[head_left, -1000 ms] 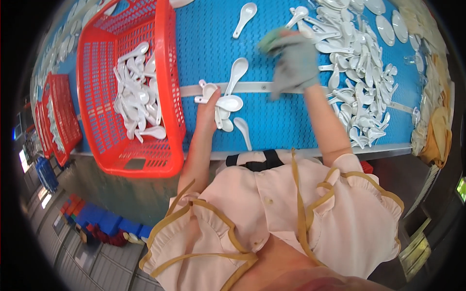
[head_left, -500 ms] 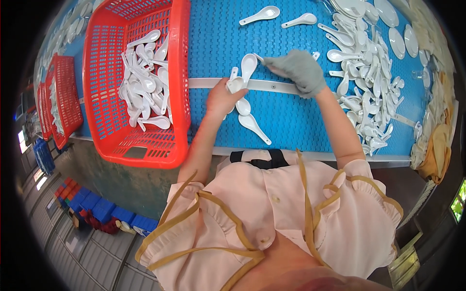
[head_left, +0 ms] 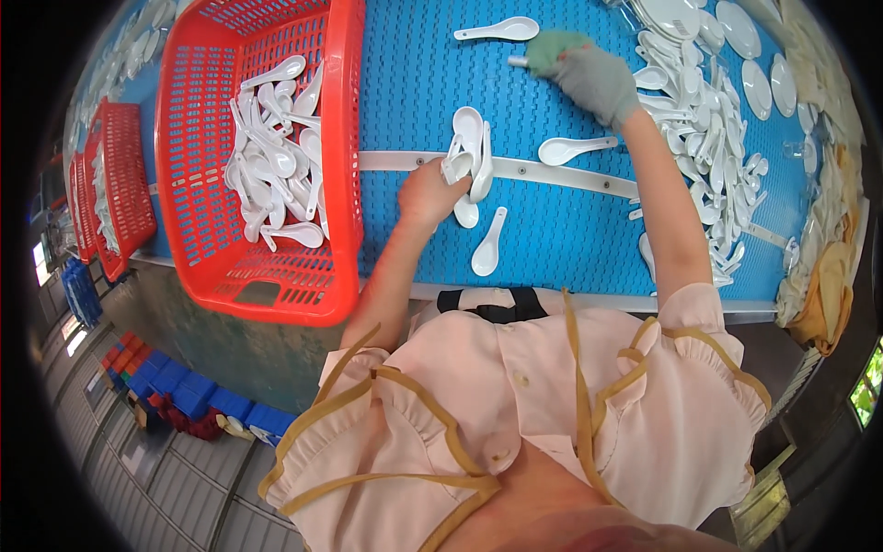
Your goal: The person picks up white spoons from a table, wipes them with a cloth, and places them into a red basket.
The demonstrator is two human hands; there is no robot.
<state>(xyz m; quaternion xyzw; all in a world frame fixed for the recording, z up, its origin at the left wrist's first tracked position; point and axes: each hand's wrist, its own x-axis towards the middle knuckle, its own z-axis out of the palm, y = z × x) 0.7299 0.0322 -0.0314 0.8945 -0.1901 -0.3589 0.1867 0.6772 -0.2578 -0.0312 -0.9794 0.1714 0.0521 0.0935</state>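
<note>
My bare left hand [head_left: 430, 196] is closed round several white ceramic soup spoons [head_left: 467, 124], their bowls and handles sticking out past the fingers above the blue belt [head_left: 414, 92]. My right hand [head_left: 593, 85], in a grey glove with green at the fingers, is closed over another soup spoon farther up the belt. Only that spoon's handle end [head_left: 518, 61] shows; the glove hides its bowl. Single soup spoons lie on the belt above [head_left: 498, 29], between my arms [head_left: 577, 150] and nearer my body [head_left: 489, 242].
A red slotted basket [head_left: 342, 184] holding many spoons stands left of my left hand. A large heap of spoons [head_left: 704, 156] covers the belt's right side, with white oval plates [head_left: 739, 29] at the far right. More red baskets [head_left: 127, 189] stand at far left.
My right hand has moved up and right, onto a spoon farther along the belt. More spoons now gather at my left hand. Another spoon lies loose between my arms.
</note>
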